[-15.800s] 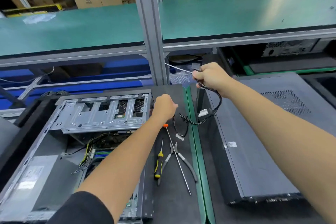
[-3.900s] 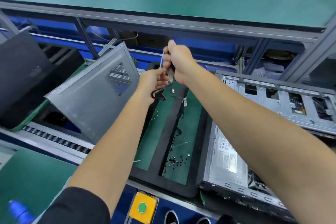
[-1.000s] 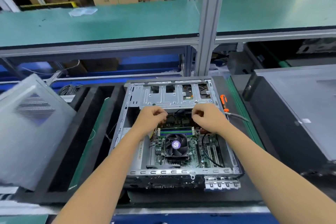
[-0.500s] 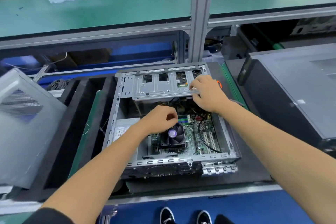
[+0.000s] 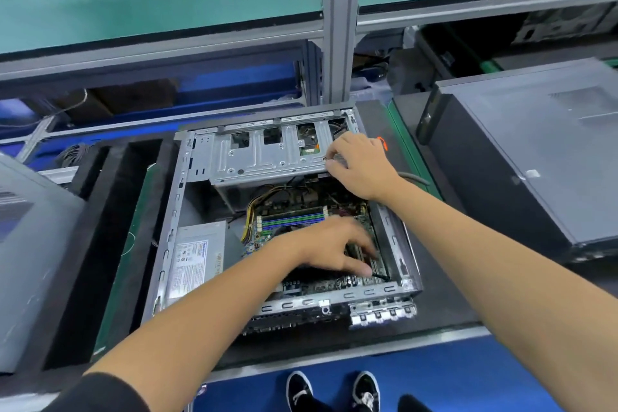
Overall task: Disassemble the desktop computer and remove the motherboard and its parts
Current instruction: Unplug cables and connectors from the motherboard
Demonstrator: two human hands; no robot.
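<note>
The open desktop case (image 5: pixel 167 244) lies flat on the black mat, in the middle of the head view. Inside it are the green motherboard (image 5: pixel 291 217) with its memory slots, yellow power wires (image 5: pixel 249 214) and a grey power supply (image 5: pixel 197 257). My left hand (image 5: pixel 331 251) reaches over the board and hides the fan. Its blurred fingers stretch toward a black cable (image 5: pixel 381 276) at the board's near right corner. My right hand (image 5: pixel 357 164) grips the right end of the metal drive cage (image 5: pixel 267 154), fingers curled on its edge.
A closed grey computer (image 5: pixel 535 160) lies to the right. A loose grey side panel (image 5: pixel 30 244) leans at the left. An orange screwdriver handle (image 5: pixel 383 142) shows behind my right hand. A grey frame post (image 5: pixel 337 27) and a green shelf (image 5: pixel 167 0) stand behind the case.
My left hand has moved from above the fan toward the near right corner of the motherboard, and its fingers have straightened. My right hand stays on the drive cage's right end.
</note>
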